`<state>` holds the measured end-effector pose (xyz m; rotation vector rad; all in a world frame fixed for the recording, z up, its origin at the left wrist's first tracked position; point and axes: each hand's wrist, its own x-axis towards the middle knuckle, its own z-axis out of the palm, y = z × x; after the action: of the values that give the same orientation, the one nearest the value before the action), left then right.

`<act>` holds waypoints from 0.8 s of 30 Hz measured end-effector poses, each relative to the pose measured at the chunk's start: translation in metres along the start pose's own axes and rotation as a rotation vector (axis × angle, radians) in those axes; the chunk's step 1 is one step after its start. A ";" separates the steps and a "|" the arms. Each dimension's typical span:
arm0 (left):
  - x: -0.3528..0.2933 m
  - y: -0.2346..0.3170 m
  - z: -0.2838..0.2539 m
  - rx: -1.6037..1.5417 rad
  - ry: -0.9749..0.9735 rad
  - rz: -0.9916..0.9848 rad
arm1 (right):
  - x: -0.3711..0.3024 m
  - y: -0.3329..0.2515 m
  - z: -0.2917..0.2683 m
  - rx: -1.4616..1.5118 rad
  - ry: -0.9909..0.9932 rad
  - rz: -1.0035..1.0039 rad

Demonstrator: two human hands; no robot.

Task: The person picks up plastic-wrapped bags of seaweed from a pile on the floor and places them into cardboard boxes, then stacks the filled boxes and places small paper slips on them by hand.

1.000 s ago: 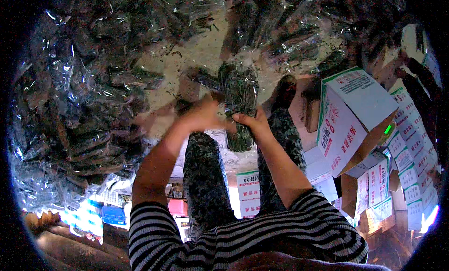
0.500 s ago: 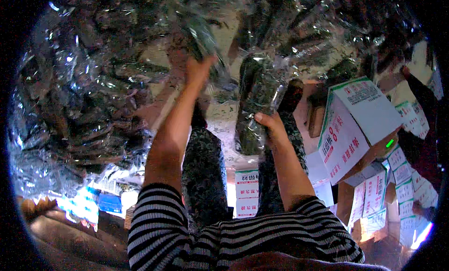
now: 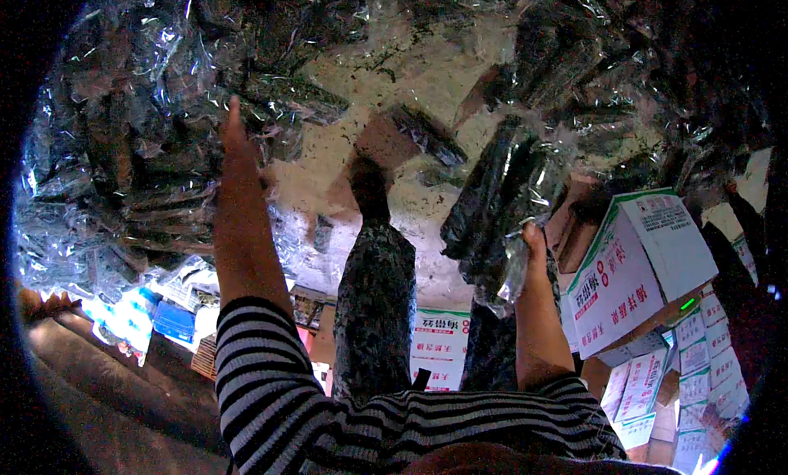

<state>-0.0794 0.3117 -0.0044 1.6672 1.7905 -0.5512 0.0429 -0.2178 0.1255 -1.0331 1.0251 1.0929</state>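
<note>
My right hand (image 3: 533, 244) is closed on the lower end of a clear plastic bag (image 3: 507, 192) of dark, strip-like pieces, its thumb pressed against the film. The bag hangs tilted in front of my right leg. My left hand (image 3: 235, 126) is reaching over a heap of similar filled bags (image 3: 156, 171) on the left, with one digit stretched upward and the other fingers mostly hidden. I see nothing held in it. A single bag (image 3: 428, 134) lies on the pale floor between the hands, just beyond my left foot.
White printed cartons with green edges (image 3: 640, 270) stand at the right, one tilted, with more stacked behind. Another white carton (image 3: 439, 344) shows between my legs. More filled bags (image 3: 566, 57) lie at the far right. A blue box (image 3: 174, 321) is at the lower left.
My left hand has moved left, away from a blurred bag near the middle, to the left heap. My right hand has shifted right, with its bag now more tilted.
</note>
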 end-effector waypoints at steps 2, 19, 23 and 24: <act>0.058 -0.047 0.034 0.374 0.146 0.190 | 0.001 0.000 -0.006 -0.102 0.029 -0.058; -0.149 -0.093 0.048 0.200 -0.246 0.729 | 0.010 0.018 0.010 -0.041 0.145 -0.105; -0.075 -0.115 0.017 0.661 -0.344 0.938 | 0.028 0.038 -0.040 -0.044 0.060 -0.072; -0.049 -0.114 0.019 0.729 -0.321 0.984 | 0.029 0.040 -0.043 -0.047 0.050 -0.067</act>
<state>-0.1886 0.2500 0.0031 2.4604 0.3802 -0.9640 0.0029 -0.2481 0.0836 -1.1295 1.0014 1.0460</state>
